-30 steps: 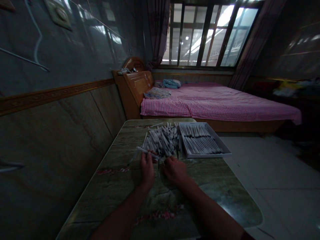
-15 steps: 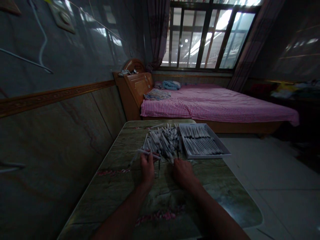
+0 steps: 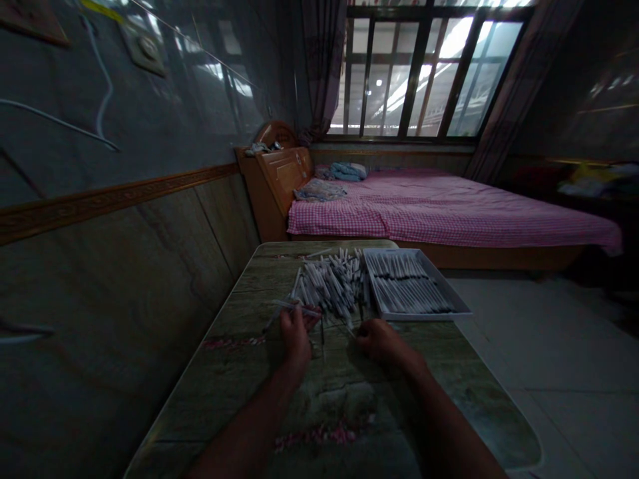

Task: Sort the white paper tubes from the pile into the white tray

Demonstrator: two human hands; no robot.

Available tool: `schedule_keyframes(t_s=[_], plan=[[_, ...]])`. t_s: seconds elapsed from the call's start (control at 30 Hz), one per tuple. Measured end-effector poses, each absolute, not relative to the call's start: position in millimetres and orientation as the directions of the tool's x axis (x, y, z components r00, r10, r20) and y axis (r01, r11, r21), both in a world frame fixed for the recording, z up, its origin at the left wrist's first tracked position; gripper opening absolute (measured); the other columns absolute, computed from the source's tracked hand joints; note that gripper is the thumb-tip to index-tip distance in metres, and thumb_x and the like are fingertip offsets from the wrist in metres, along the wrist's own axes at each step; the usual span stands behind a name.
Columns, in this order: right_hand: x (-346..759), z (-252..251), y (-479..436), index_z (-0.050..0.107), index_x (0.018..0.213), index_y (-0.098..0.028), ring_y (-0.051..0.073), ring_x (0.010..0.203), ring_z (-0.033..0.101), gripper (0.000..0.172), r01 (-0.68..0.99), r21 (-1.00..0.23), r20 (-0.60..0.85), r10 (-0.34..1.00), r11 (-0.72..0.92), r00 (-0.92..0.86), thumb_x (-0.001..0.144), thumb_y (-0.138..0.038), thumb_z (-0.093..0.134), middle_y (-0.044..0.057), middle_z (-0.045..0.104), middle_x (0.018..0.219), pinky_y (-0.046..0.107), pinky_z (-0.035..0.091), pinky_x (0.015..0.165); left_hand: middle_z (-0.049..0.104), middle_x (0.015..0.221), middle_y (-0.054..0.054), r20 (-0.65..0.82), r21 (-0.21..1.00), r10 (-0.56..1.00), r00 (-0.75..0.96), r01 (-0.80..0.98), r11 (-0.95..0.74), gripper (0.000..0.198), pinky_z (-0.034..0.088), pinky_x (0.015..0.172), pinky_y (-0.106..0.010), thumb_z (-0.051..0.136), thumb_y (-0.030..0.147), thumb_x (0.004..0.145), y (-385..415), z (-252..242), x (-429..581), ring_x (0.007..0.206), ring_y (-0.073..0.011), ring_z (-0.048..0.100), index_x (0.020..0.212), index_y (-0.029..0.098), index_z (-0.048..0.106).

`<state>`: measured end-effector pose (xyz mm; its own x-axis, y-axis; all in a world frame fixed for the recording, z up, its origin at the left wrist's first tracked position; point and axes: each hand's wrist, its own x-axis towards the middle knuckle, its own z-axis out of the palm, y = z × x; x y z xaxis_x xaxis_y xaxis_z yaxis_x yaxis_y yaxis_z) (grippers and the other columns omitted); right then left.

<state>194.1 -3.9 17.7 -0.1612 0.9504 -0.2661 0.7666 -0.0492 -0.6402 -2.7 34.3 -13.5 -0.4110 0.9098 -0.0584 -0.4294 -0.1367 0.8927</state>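
A loose pile of white pen-like sticks (image 3: 332, 283) lies on the marbled green table (image 3: 259, 386). Beside it on the right a white tray (image 3: 454, 311) holds several sticks laid in neat rows. My left hand (image 3: 295, 336) rests at the near left edge of the pile, fingers closed on one white stick (image 3: 295, 307) that points left. My right hand (image 3: 379, 339) is on the table just below the pile, between it and the tray, fingers curled around a thin stick whose tip shows at its left.
The table stands against a tiled wall (image 3: 124, 266) on the left. Beyond it is a bed with a pink checked cover (image 3: 439, 213) and a wooden headboard (image 3: 274, 179), under a barred window (image 3: 424, 66). Tiled floor (image 3: 559, 346) lies to the right.
My right hand has moved right, from just below the pile's middle toward the tray's near corner. The left hand stays put with its stick. The view has shifted slightly.
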Motion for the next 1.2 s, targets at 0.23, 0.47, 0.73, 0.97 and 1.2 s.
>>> schedule_keyframes(t_s=[0.23, 0.47, 0.73, 0.97, 1.2], plan=[[200.8, 11.8, -4.7, 0.053, 0.059, -0.017, 0.008, 0.044, 0.052, 0.006, 0.523, -0.851, -0.322, 0.841, -0.055, -0.435, 0.064, -0.014, 0.050, -0.006, 0.052, 0.050, 0.015, 0.037, 0.043, 0.068, 0.074, -0.002, -0.101, 0.873, 0.891, -0.443, -0.469, -0.134, 0.019, 0.054, 0.059, -0.032, 0.056, 0.041, 0.079, 38.4, -16.2, -5.8, 0.067, -0.0216, 0.072, 0.086, 0.025, 0.047], [195.8, 9.7, -5.1, 0.055, 0.062, -0.017, 0.007, 0.042, 0.051, 0.008, 0.540, -0.841, -0.318, 0.849, -0.047, -0.422, 0.061, -0.013, 0.047, -0.008, 0.050, 0.048, 0.014, 0.036, 0.041, 0.068, 0.074, -0.001, -0.099, 0.876, 0.897, -0.430, -0.466, -0.127, 0.015, 0.052, 0.057, -0.031, 0.054, 0.038, 0.081, 36.4, -14.7, -5.6, 0.065, -0.0213, 0.072, 0.086, 0.026, 0.047], [195.2, 10.4, -6.0, 0.057, 0.064, -0.016, 0.008, 0.043, 0.050, 0.008, 0.586, -0.810, -0.306, 0.865, -0.018, -0.397, 0.065, -0.013, 0.050, -0.006, 0.053, 0.050, 0.015, 0.034, 0.042, 0.068, 0.075, 0.000, -0.073, 0.895, 0.927, -0.367, -0.434, -0.101, 0.018, 0.053, 0.055, -0.030, 0.058, 0.036, 0.082, 30.9, -11.1, -2.5, 0.061, -0.0198, 0.071, 0.095, 0.025, 0.049], [193.6, 15.0, -0.4, 0.063, 0.069, -0.015, 0.009, 0.056, 0.050, 0.008, 0.535, -0.834, 0.011, 0.974, 0.133, -0.226, 0.068, -0.015, 0.055, -0.003, 0.058, 0.061, 0.017, 0.034, 0.050, 0.071, 0.077, -0.003, -0.001, 0.925, 0.973, -0.232, -0.371, -0.087, 0.038, 0.055, 0.057, -0.028, 0.073, 0.047, 0.072, 23.7, -9.2, 4.4, 0.067, -0.0193, 0.071, 0.090, 0.019, 0.055], [169.3, 7.9, 1.7, 0.058, 0.068, -0.019, 0.010, 0.048, 0.048, 0.018, 0.049, -0.996, 0.072, 0.997, 0.073, -0.023, 0.067, -0.035, 0.067, -0.006, 0.054, 0.055, 0.021, 0.037, 0.047, 0.072, 0.074, -0.001, -0.162, 0.808, 0.986, 0.048, -0.567, 0.161, 0.046, 0.054, 0.056, -0.023, 0.085, 0.049, 0.060, 11.5, -9.3, 14.7, 0.064, -0.0157, 0.070, 0.083, 0.016, 0.063]])
